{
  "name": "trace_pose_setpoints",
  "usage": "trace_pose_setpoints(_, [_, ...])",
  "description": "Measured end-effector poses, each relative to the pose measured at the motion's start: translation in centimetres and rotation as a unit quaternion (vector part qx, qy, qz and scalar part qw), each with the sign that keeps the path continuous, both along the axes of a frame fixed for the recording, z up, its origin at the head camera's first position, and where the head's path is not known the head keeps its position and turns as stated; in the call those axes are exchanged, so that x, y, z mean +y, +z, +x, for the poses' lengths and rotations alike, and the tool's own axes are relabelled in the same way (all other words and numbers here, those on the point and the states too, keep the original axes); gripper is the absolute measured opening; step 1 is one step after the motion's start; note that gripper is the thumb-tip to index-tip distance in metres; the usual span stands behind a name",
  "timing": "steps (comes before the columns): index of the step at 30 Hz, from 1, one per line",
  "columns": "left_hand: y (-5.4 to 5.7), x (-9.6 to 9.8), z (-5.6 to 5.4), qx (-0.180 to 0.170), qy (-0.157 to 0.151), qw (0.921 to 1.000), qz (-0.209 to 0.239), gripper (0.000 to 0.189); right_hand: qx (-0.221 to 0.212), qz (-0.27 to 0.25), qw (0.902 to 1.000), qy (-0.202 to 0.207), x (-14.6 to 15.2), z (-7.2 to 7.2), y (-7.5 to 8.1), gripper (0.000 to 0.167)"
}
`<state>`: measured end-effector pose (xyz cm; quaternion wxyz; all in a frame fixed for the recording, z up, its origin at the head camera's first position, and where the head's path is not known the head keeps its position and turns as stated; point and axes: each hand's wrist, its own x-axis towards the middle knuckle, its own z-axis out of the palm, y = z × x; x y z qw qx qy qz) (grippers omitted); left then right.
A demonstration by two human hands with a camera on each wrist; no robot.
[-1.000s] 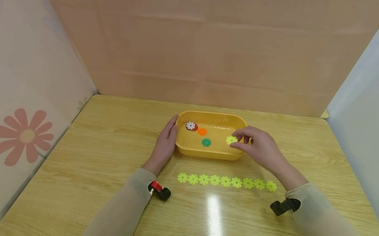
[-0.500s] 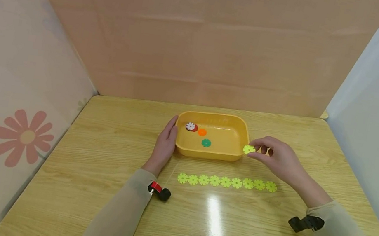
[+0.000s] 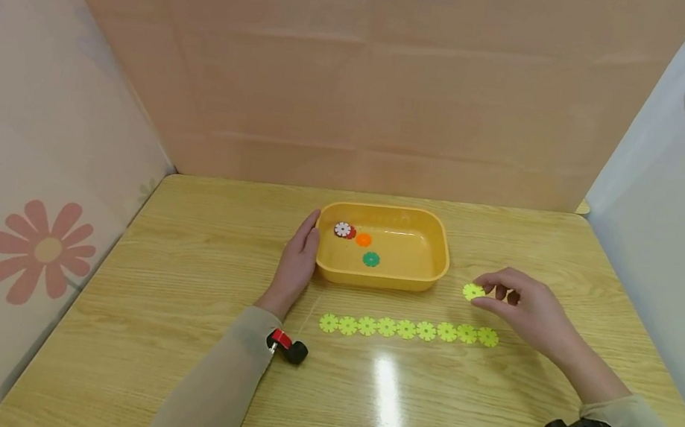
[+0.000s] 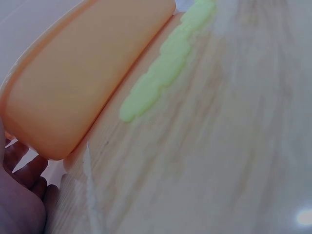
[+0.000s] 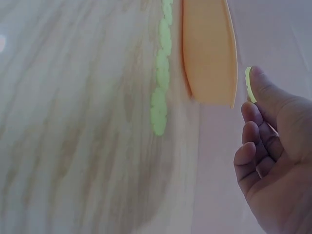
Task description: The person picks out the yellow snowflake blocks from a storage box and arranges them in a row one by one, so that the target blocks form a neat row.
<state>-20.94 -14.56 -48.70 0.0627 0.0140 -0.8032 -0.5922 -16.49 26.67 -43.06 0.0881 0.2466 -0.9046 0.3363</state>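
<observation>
My right hand (image 3: 524, 308) pinches a yellow-green notched plastic building disc (image 3: 473, 292) between thumb and fingers, raised to the right of the yellow basin (image 3: 379, 280). In the right wrist view the held disc (image 5: 250, 85) shows edge-on at the thumb tip. Against the basin's left end wall rests my left hand (image 3: 295, 266), its fingers extended along the side. A row of several matching yellow-green discs (image 3: 407, 329) lies on the table in front of the basin, neighbours edge to edge.
Inside the basin are a white disc (image 3: 343, 229) overlapping a red one (image 3: 351, 232), an orange disc (image 3: 364, 240) and a green disc (image 3: 371, 259). The wooden table (image 3: 206, 259) is bounded by a brown back panel (image 3: 355, 95) and printed side panels.
My right hand has lifted the yellow-green disc out of the basin and carried it right and nearer. The left hand has stayed at the basin's side.
</observation>
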Motion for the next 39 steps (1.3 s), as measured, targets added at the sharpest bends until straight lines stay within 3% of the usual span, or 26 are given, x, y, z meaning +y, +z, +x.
trace_pose_setpoints(18, [-0.3,-0.3,0.1,0.0,-0.007,0.9999,0.009,0.057,-0.055,0.005,0.9977,-0.04,6.1,3.5,-3.6,0.024])
trace_pose_setpoints(25, [-0.1,-0.1,0.0,0.006,-0.005,0.9999,0.011,0.057,-0.074,0.019,0.9961,-0.044,7.3,3.7,-4.3,0.026])
trace_pose_setpoints(39, [-0.1,-0.1,-0.1,-0.003,-0.002,1.0,0.007,0.056,-0.092,0.029,0.9953,-0.013,7.2,3.8,-4.4,0.025])
